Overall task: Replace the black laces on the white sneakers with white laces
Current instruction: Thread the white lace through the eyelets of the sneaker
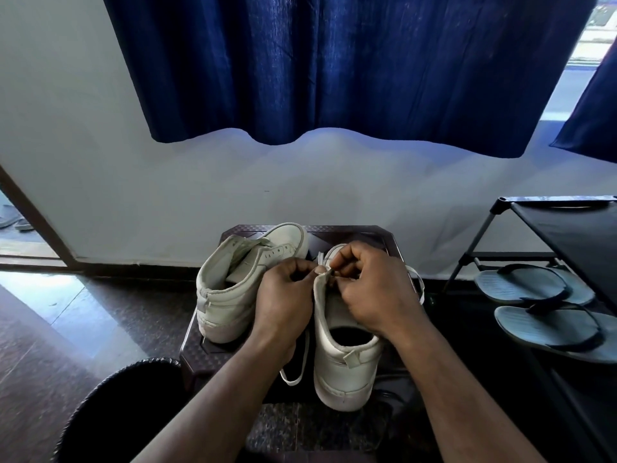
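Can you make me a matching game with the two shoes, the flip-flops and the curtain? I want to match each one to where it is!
1. left sneaker
2. right sneaker
3. flip-flops
4. curtain

A. on the black rack's low shelf
B. hanging over the wall, dark blue
C. on the stool's left side
D. gripped by the left hand, right hand pinching its white lace

Pairs: 1-C, 2-D, 3-A, 4-B.

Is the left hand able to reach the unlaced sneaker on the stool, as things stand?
Probably yes: the unlaced sneaker stands right beside the left hand with nothing between them, though that hand first must release the other sneaker it holds.
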{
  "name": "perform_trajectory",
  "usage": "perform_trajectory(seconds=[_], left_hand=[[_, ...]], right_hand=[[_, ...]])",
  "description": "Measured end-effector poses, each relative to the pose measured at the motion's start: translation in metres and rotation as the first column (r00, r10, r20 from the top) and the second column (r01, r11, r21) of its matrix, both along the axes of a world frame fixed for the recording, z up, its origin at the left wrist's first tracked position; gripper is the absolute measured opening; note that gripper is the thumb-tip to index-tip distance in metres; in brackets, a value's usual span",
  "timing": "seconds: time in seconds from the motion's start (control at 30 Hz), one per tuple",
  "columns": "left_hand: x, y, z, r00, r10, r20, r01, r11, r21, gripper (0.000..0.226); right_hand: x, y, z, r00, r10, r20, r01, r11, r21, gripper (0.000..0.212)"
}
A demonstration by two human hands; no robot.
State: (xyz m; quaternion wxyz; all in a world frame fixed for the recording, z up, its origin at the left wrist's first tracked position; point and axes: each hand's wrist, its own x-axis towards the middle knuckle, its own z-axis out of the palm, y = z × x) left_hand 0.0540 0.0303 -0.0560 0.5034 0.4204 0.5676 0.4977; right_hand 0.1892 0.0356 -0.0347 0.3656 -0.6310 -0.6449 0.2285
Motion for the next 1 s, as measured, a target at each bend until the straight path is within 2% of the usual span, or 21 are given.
perform_trajectory(seconds=[0.1,0.27,0.33,0.47,0.53,0.63,0.7,0.77,0.83,0.9,0.93,1.0], left_hand=[[0.001,0.002,0.001,0.985,0.008,-0.173,0.001,0.999,0.054,0.009],[-0.001,-0.002,0.000,0.948,0.098,-0.303,-0.106,0.994,-0.008,0.014],[-0.004,-0.006,0.002,0.921,0.114,-0.372,-0.119,0.993,0.011,0.013],[-0.007,-0.015,0.010,0.872,0.076,-0.484,-0.010,0.990,0.138,0.016],[-0.007,-0.015,0.010,0.838,0.030,-0.545,0.042,0.992,0.118,0.019],[-0.008,-0.011,0.010,0.824,-0.007,-0.566,0.078,0.992,0.101,0.006],[-0.009,-0.010,0.011,0.803,-0.037,-0.595,0.109,0.990,0.085,0.007],[-0.010,-0.009,0.009,0.709,-0.055,-0.703,0.133,0.989,0.057,0.008],[-0.012,-0.013,0.009,0.517,-0.074,-0.853,0.161,0.987,0.012,0.017],[-0.016,-0.021,0.009,0.347,-0.111,-0.931,0.208,0.977,-0.039,0.020],[-0.019,-0.025,0.009,0.302,-0.122,-0.946,0.221,0.974,-0.055,0.020],[-0.021,-0.027,0.010,0.291,-0.078,-0.954,0.231,0.973,-0.010,0.020]], right_hand=[[0.002,-0.002,0.001,0.999,-0.003,-0.039,0.002,1.000,-0.006,0.019],[0.003,-0.003,-0.002,0.998,-0.025,-0.053,0.024,1.000,-0.014,0.018],[0.004,-0.004,-0.001,0.998,-0.032,-0.055,0.032,0.999,0.001,0.018],[0.004,-0.007,0.001,0.997,-0.025,-0.066,0.027,0.999,0.035,0.019],[0.004,-0.007,0.001,0.998,-0.022,-0.060,0.025,0.999,0.048,0.020],[0.004,-0.007,0.002,0.999,-0.016,-0.029,0.017,0.999,0.034,0.018],[0.004,-0.007,0.003,1.000,-0.013,-0.009,0.013,1.000,0.021,0.018],[0.003,-0.007,0.003,1.000,-0.010,-0.012,0.010,1.000,0.016,0.018],[0.003,-0.008,0.004,1.000,-0.017,-0.018,0.017,0.999,0.037,0.022],[0.004,-0.009,0.004,0.999,-0.031,-0.026,0.033,0.997,0.071,0.024],[0.004,-0.009,0.005,0.999,-0.036,-0.030,0.038,0.996,0.079,0.023],[0.005,-0.011,0.005,0.998,-0.041,-0.043,0.044,0.996,0.077,0.024]])
